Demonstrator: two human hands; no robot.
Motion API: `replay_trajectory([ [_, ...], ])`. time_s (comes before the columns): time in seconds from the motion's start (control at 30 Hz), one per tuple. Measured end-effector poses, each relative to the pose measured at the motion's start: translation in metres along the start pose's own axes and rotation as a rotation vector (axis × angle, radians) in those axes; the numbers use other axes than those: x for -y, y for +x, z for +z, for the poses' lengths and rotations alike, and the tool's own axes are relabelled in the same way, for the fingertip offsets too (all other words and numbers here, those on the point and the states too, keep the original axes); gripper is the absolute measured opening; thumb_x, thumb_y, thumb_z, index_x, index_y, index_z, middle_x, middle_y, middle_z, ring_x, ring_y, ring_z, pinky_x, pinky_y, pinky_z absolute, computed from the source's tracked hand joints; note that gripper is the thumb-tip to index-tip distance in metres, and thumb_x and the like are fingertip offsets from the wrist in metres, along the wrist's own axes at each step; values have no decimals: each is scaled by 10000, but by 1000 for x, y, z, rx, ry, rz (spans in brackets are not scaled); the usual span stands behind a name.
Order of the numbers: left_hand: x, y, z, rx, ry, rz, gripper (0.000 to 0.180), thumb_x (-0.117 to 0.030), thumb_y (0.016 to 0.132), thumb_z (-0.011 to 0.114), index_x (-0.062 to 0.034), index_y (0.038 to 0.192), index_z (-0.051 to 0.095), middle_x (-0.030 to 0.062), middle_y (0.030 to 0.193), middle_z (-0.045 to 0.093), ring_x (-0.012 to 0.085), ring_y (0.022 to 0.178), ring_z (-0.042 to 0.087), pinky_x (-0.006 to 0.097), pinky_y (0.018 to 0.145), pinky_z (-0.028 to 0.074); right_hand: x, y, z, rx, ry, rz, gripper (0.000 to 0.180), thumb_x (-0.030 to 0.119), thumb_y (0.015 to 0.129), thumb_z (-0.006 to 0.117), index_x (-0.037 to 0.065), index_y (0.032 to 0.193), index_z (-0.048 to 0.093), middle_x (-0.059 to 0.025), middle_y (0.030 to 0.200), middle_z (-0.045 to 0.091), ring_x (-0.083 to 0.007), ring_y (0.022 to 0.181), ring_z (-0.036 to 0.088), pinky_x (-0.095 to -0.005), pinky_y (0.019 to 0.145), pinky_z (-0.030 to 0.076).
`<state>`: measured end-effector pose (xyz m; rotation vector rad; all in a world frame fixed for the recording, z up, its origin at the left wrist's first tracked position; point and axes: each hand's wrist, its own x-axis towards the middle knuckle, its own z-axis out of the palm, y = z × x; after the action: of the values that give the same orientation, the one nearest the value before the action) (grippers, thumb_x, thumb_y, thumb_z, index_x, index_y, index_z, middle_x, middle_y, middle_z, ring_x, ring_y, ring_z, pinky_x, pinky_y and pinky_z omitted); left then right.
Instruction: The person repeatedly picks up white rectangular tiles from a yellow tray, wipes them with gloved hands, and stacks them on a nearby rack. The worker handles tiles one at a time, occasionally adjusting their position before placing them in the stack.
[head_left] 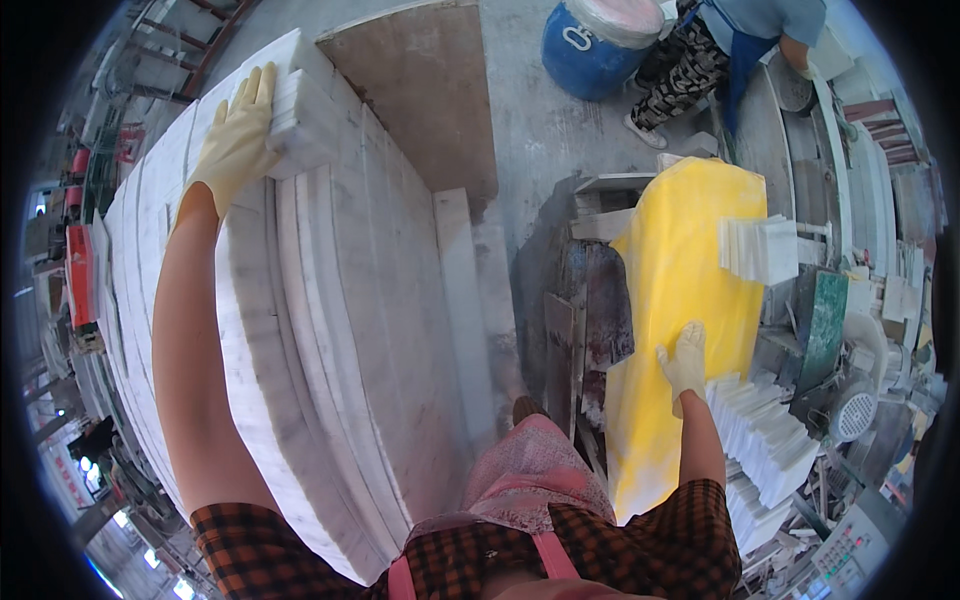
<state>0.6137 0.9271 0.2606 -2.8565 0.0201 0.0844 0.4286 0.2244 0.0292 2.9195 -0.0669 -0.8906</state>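
My left hand [238, 140], in a cream rubber glove, reaches far forward with its fingers stretched out. It lies on a short stack of white, stone-like pieces [306, 118] at the far end of a tall pile of white slabs [370, 290]. To the right, my right hand [686, 358], gloved the same way, rests on a yellow covering [690, 260] over a long surface. Its fingers are extended, with nothing visible in them. Next to it stands a row of thin white tiles [765, 438], and farther along is a smaller bundle of white tiles [758, 250].
A brown board [420, 90] stands beyond the slab pile. At the back are a blue barrel [590, 50] and a co-worker in patterned trousers [690, 85]. A round vented machine part [856, 415] and a button panel [850, 550] sit to the right. Grey floor [530, 130] runs between.
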Motion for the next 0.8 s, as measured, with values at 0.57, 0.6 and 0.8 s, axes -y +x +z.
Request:
replay_trajectory([
  [0.57, 94, -135, 27, -229, -165, 70, 581, -178, 1008, 530, -84, 1559, 372, 173, 1554, 444, 354, 1428, 409, 420, 1208, 259, -11, 0, -6, -95, 236, -73, 893, 354, 855, 711, -101, 1514, 316, -284, 1608, 279, -400, 1513, 237, -421, 1249, 216],
  [0.6, 90, -147, 33, -158, -257, -79, 554, -174, 1027, 500, -84, 1559, 374, 169, 1575, 420, 346, 1459, 375, 413, 1228, 218, -9, -1, -17, -18, 214, -7, 842, 348, 878, 694, -89, 1507, 345, -272, 1597, 312, -386, 1504, 268, -416, 1250, 214],
  [0.8, 37, -190, 44, -272, -396, -184, 492, -275, 1058, 455, -88, 1513, 444, 176, 1571, 415, 313, 1502, 310, 437, 1257, 150, 127, 35, -93, -207, 1013, -309, 538, 306, 1074, 453, -51, 1477, 443, -215, 1536, 446, -296, 1457, 393, -384, 1212, 284],
])
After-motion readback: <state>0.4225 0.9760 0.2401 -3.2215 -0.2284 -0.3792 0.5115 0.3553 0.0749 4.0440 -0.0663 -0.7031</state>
